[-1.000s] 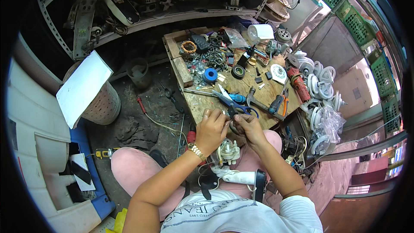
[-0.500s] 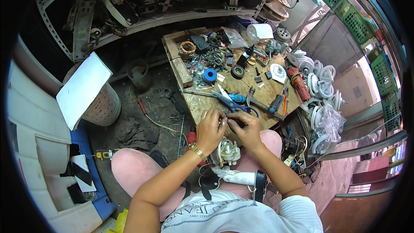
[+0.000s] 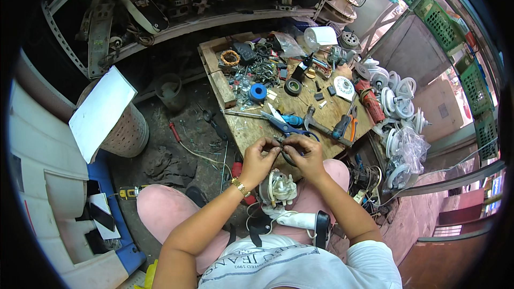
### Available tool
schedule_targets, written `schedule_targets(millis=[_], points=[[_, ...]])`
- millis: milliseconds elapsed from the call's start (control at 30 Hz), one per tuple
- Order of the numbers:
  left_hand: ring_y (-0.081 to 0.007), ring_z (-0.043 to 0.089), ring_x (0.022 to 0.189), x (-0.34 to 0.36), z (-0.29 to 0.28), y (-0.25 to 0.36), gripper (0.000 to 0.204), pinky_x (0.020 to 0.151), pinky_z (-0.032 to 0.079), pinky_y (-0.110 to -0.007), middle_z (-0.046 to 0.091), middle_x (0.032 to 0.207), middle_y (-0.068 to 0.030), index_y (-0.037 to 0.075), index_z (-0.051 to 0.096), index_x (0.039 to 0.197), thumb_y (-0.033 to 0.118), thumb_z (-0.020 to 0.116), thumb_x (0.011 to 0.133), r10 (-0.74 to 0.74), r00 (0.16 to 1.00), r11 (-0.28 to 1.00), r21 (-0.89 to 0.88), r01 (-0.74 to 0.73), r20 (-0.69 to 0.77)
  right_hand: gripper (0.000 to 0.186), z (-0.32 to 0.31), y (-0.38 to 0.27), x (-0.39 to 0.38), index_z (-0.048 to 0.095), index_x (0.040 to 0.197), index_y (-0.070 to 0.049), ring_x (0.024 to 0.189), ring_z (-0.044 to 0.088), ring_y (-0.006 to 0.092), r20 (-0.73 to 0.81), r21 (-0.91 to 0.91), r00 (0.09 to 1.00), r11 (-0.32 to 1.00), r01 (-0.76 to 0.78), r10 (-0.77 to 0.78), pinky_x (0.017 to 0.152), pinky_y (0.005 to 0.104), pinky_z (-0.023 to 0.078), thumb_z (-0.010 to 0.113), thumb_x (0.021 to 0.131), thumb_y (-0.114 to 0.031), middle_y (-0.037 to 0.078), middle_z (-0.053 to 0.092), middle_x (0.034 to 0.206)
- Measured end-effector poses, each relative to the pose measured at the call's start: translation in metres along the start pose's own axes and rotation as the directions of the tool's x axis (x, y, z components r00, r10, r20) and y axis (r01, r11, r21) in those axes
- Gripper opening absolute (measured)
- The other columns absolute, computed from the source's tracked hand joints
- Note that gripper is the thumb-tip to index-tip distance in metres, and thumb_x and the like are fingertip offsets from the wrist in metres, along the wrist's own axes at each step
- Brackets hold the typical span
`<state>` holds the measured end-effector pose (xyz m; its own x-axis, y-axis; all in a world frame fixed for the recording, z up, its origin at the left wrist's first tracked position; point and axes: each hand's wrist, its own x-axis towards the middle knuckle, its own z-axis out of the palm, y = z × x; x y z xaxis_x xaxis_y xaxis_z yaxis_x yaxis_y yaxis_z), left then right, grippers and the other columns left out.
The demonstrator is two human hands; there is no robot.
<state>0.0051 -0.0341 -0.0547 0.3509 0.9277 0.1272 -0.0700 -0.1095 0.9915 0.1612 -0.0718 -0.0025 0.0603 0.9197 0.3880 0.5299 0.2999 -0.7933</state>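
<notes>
My left hand [image 3: 259, 159], with a gold watch on its wrist, is closed in a pinch at the near edge of the wooden work board. Close beside it my right hand [image 3: 304, 155] pinches too, fingertips almost meeting the left ones. Between the fingertips is a small dark piece, too small and covered to name. Below the hands, a white plastic motor housing [image 3: 278, 187] rests between my legs, joined to a white tube [image 3: 297, 220] with a dark end [image 3: 322, 229]. Just beyond the fingers lie blue-handled scissors [image 3: 284, 127], partly hidden by the right hand.
On the board [image 3: 243, 138] lie a hammer [image 3: 321, 128], orange-handled pliers [image 3: 354, 123], blue tape [image 3: 258, 92], black tape [image 3: 293, 86] and a heap of screws [image 3: 259, 69]. A red angle grinder [image 3: 369, 101] and white plastic parts [image 3: 396, 101] line the right. A basket [image 3: 126, 128] stands left.
Both hands stay together at the board's near edge. Their fingers have shifted a little, the left fingers now more bunched and the right ones raised slightly. The view has moved slightly.
</notes>
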Motion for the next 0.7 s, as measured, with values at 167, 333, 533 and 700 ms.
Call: schedule_targets(millis=[167, 333, 533, 700], points=[[-0.0080, 0.059, 0.082, 0.000, 0.000, -0.010, 0.026, 0.075, 0.051, -0.023, 0.057, 0.090, -0.0030, 0.004, 0.047, 0.097, -0.004, 0.067, 0.084, -0.203, 0.979, 0.862, -0.476, 0.178, -0.003, 0.019, -0.002, 0.004, -0.004, 0.069, 0.092, 0.002, 0.084, 0.066, 0.0169, -0.030, 0.099, 0.986, 0.982, -0.159, 0.163, 0.074, 0.0271, 0.052, 0.075, 0.075, -0.003, 0.009, 0.070, 0.090], [-0.0076, 0.058, 0.083, 0.000, 0.001, -0.009, 0.032, 0.075, 0.051, -0.022, 0.056, 0.091, -0.0033, 0.006, 0.043, 0.097, -0.007, 0.068, 0.082, -0.185, 0.982, 0.843, -0.507, 0.180, 0.041, 0.021, -0.003, 0.000, -0.010, 0.069, 0.094, 0.001, 0.076, 0.066, 0.0174, 0.017, -0.025, 0.994, 0.994, -0.107, 0.107, 0.067, 0.0283, 0.051, 0.074, 0.073, 0.001, 0.009, 0.069, 0.090], [-0.0087, 0.059, 0.082, 0.000, -0.002, -0.010, 0.031, 0.074, 0.053, -0.023, 0.057, 0.091, -0.0039, 0.006, 0.044, 0.098, -0.006, 0.068, 0.083, -0.166, 0.985, 0.866, -0.469, 0.171, 0.053, 0.012, 0.001, 0.000, -0.005, 0.068, 0.089, 0.003, 0.072, 0.066, 0.0230, 0.042, -0.083, 0.993, 0.991, -0.105, 0.109, 0.065, 0.0306, 0.050, 0.069, 0.078, 0.000, 0.013, 0.068, 0.081], [-0.0119, 0.063, 0.086, 0.000, -0.007, 0.006, 0.032, 0.074, 0.054, -0.025, 0.062, 0.093, -0.0065, 0.003, 0.046, 0.109, -0.002, 0.066, 0.086, -0.461, 0.852, 0.720, -0.456, 0.523, 0.248, 0.007, 0.004, 0.005, -0.007, 0.066, 0.086, 0.004, 0.071, 0.065, 0.0234, 0.029, -0.051, 0.994, 0.994, -0.101, 0.102, 0.064, 0.0313, 0.050, 0.066, 0.080, 0.000, 0.013, 0.066, 0.081]])
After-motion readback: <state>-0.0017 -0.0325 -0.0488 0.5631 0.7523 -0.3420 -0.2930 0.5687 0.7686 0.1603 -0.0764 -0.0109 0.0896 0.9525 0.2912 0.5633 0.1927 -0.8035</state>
